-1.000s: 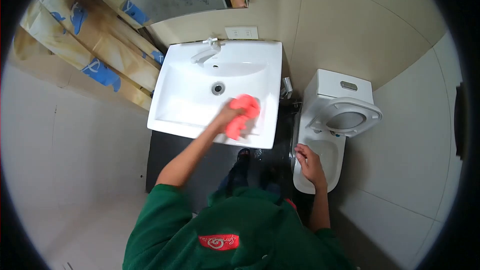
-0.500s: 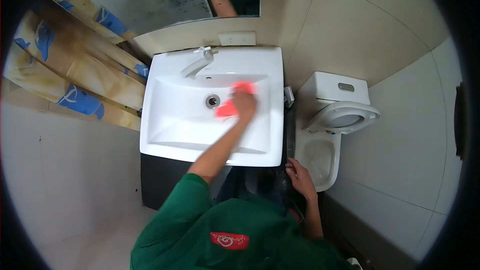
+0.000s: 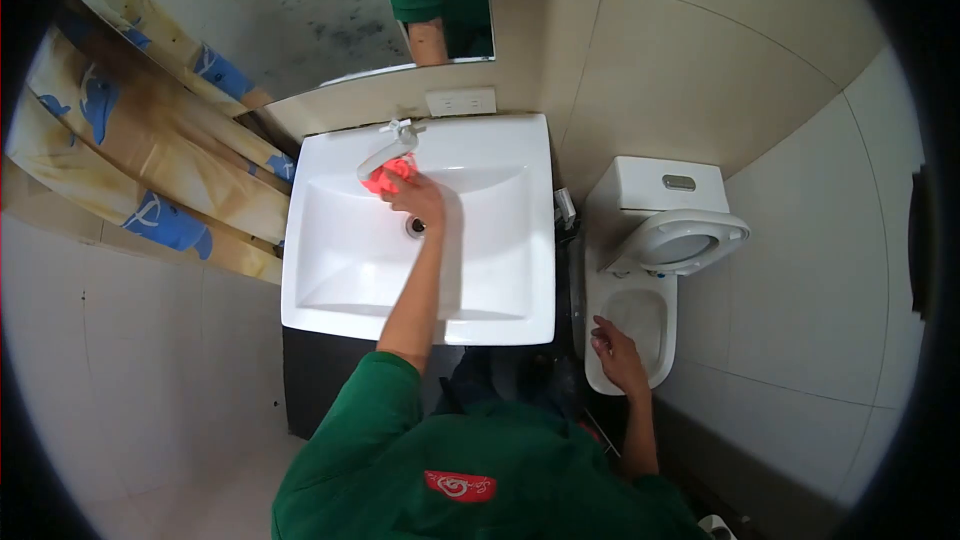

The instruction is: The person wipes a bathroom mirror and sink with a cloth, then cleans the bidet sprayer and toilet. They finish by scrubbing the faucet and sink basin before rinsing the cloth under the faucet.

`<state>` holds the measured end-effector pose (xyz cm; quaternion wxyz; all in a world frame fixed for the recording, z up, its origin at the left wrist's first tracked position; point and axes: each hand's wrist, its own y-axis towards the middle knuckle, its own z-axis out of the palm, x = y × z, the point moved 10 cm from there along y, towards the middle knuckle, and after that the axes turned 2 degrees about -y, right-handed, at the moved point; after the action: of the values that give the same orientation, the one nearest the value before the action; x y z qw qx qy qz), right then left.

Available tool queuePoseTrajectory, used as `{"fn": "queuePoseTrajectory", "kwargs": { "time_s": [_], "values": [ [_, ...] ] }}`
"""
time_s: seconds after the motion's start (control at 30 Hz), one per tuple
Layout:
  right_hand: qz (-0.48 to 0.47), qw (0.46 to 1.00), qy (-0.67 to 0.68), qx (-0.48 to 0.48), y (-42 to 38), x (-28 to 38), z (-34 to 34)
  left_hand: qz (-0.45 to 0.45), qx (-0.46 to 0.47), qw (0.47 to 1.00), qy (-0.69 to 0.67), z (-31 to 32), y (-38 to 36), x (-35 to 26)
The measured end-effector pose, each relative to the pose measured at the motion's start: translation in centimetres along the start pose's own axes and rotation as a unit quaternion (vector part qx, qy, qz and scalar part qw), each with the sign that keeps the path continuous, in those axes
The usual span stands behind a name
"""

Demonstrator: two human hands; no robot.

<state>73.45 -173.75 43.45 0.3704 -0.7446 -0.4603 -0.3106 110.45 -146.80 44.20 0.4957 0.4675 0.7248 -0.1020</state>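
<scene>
My left hand (image 3: 415, 198) is closed on a bright pink cloth (image 3: 388, 176) at the back of the white sink (image 3: 490, 285), just under the spout of the faucet (image 3: 385, 153). The drain (image 3: 415, 226) shows partly beside this hand. Off to the right, my right hand (image 3: 620, 358) hangs over the toilet bowl (image 3: 640, 315), its fingers loosely bent and somewhat apart, with nothing seen in them.
Behind the sink are a mirror (image 3: 290, 20) and a white wall socket (image 3: 461, 101). A patterned curtain (image 3: 170, 160) hangs on the left. The toilet tank (image 3: 665, 180) and raised lid stand right of the sink. A dark counter (image 3: 330, 370) lies beneath the sink.
My left hand has moved left and slightly back with the pink cloth, from the basin's right part to under the faucet. My right hand has shifted slightly right, over the toilet. The view has shifted slightly.
</scene>
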Motion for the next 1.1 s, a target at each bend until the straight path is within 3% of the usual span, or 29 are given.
{"fn": "queuePoseTrajectory", "kwargs": {
  "time_s": [0.03, 0.13, 0.17, 0.27, 0.4, 0.43, 0.47, 0.5, 0.53, 0.57, 0.67, 0.7, 0.8, 0.87, 0.93, 1.0, 1.1],
  "values": [
    [-0.001, 1.000, 0.009, 0.005, 0.0, -0.1, 0.2, -0.008, -0.012, 0.999, 0.042, 0.4, -1.2, -1.2],
    [0.017, 0.998, 0.043, 0.029, -1.0, -0.8, 1.4, 0.143, 0.068, 0.987, 0.020, 0.2, -2.1, -5.5],
    [0.026, 0.997, 0.058, 0.037, -1.2, -0.9, 1.7, 0.197, 0.103, 0.972, 0.078, 0.0, -2.3, -7.1],
    [0.012, 0.998, 0.029, 0.057, -0.1, -1.6, 3.1, 0.406, 0.225, 0.867, 0.181, 5.2, -3.8, -10.0],
    [-0.033, 0.997, 0.052, 0.045, -0.1, 0.0, 1.7, 0.459, 0.159, 0.854, 0.186, 5.9, -1.4, -14.1],
    [-0.039, 0.998, 0.048, 0.030, -0.8, 1.3, 0.0, 0.487, 0.171, 0.846, 0.138, 7.2, -0.1, -11.5],
    [-0.024, 0.999, 0.046, 0.002, -1.7, 0.6, -1.9, 0.515, 0.118, 0.849, 0.005, 4.7, 0.2, -10.7],
    [-0.008, 0.998, 0.047, -0.029, -3.1, -0.7, -3.3, 0.492, 0.136, 0.858, 0.062, 3.6, -0.6, -10.6],
    [0.015, 0.997, 0.055, -0.059, -4.7, -1.9, -4.2, 0.502, 0.058, 0.853, 0.133, 3.5, -1.7, -9.9],
    [0.070, 0.992, 0.061, -0.080, -6.5, -3.6, -5.3, 0.398, 0.112, 0.894, 0.172, 3.8, -2.0, -10.1],
    [0.184, 0.976, 0.032, -0.113, -11.4, -8.5, -6.6, 0.487, 0.178, 0.846, 0.124, 7.8, -5.4, -12.9],
    [0.174, 0.976, 0.017, -0.128, -12.1, -8.7, -7.0, 0.482, 0.236, 0.842, 0.057, 8.7, -7.1, -14.2],
    [0.127, 0.983, 0.033, -0.125, -12.0, -10.1, -6.3, 0.548, 0.371, 0.746, -0.077, 9.9, -13.7, -18.6],
    [0.109, 0.986, 0.075, -0.103, -11.1, -8.8, -5.8, 0.575, 0.440, 0.683, -0.096, 9.6, -17.1, -19.6],
    [0.086, 0.987, 0.099, -0.094, -9.7, -7.4, -6.3, 0.569, 0.588, 0.574, -0.039, 8.0, -21.5, -17.3],
    [0.070, 0.987, 0.112, -0.093, -9.6, -6.5, -6.8, 0.540, 0.585, 0.586, -0.151, 4.0, -22.7, -15.1],
    [0.040, 0.988, 0.108, -0.102, -10.4, -8.1, -7.1, 0.552, 0.621, 0.536, -0.147, -3.5, -27.7, -14.2]
  ]
}}
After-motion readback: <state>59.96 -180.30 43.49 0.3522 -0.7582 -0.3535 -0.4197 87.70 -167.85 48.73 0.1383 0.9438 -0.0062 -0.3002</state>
